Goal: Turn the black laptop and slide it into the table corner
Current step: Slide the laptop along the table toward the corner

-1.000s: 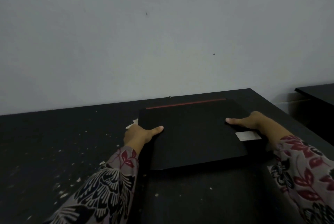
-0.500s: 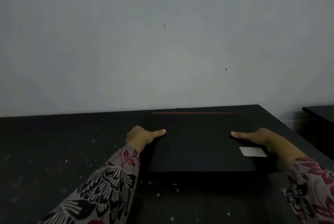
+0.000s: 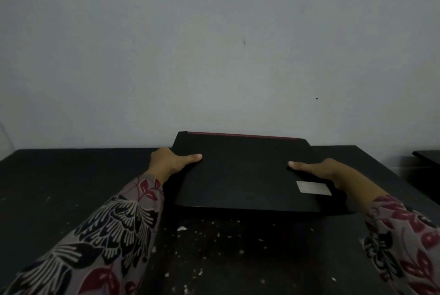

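Note:
A closed black laptop [image 3: 242,173] with a red strip along its far edge and a pale sticker near its right front corner is held over the black table [image 3: 59,187]. Its far edge rises above the table's back line, in front of the wall, so it is lifted or tilted. My left hand [image 3: 170,160] grips its left side, thumb on the lid. My right hand [image 3: 319,171] grips its right side, thumb on top; the fingers of both hands are hidden under the laptop.
A grey wall [image 3: 214,56] runs right behind the table. The table's far right corner [image 3: 357,148] lies just right of the laptop. White specks and scraps [image 3: 182,228] dot the near tabletop. Another dark table edge [image 3: 426,157] shows at the far right.
The laptop was lying flat with my hands at its sides. Now its far edge has come up above the table's back line, and the view has tilted down.

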